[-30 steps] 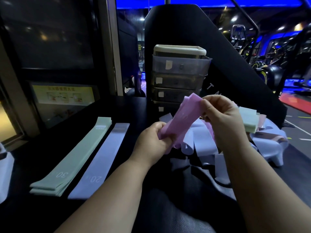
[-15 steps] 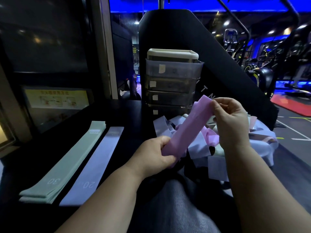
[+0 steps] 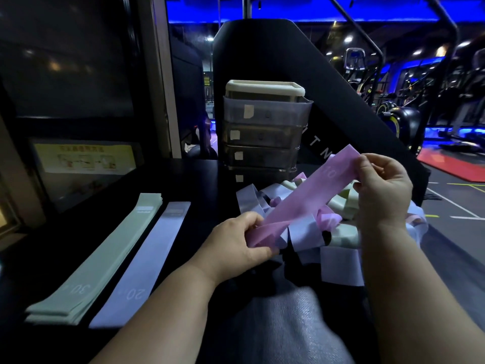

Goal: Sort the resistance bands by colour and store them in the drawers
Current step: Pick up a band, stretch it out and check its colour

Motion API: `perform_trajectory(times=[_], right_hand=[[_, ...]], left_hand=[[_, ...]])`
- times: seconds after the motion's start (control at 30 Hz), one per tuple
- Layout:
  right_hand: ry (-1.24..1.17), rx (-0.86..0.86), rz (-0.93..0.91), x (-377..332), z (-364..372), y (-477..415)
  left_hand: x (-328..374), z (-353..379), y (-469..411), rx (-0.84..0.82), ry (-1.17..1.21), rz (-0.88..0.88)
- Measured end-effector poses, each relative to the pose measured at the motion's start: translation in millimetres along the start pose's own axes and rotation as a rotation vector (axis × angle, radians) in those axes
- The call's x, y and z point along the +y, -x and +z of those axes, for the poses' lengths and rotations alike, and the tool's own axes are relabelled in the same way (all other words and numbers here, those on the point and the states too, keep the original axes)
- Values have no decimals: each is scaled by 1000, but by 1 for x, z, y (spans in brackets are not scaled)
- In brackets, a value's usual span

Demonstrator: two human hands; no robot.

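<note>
from my remote seat, far left on the dark table [image 3: 204,185]: a green stack [image 3: 99,261] of flat bands marked "30", with a single lilac band [image 3: 147,264] marked "20" lying just beside it, parallel and apart from the rest. at centre, my left hand [image 3: 236,248] grips the lower end of the pink band [image 3: 301,203]; the fingers curl over its top edge and the thumb presses from below, so the end sits pinched between them. the pink band runs taut up to the right, marked "10" near its upper end, held above a loose pile [image 3: 301,232] of lilac, pink and green bands on the table. behind the pile stands the drawers unit [image 3: 265,114], four drawers stacked, all closed. at right, my right hand [image 3: 383,190] pinches the band's upper end, thumb on the near face, the other fingers curled behind it and mostly hidden. neither hand touches the pile.
</note>
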State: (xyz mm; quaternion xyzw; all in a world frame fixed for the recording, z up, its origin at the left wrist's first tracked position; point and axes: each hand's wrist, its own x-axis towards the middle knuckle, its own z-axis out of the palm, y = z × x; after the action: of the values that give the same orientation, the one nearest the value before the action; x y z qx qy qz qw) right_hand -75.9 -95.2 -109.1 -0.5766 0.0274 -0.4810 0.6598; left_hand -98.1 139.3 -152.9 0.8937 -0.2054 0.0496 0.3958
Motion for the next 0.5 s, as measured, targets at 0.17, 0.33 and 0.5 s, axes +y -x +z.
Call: perform_trajectory(times=[0.17, 0.33, 0.5], right_hand=[[-5, 57, 43, 5, -5, -7], [6, 65, 34, 9, -9, -12], [53, 76, -16, 11, -7, -12]], left_hand=[[-3, -1, -4, 125, 103, -1], [-7, -1, -8, 356, 154, -34], [-6, -2, -5, 409, -143, -126]])
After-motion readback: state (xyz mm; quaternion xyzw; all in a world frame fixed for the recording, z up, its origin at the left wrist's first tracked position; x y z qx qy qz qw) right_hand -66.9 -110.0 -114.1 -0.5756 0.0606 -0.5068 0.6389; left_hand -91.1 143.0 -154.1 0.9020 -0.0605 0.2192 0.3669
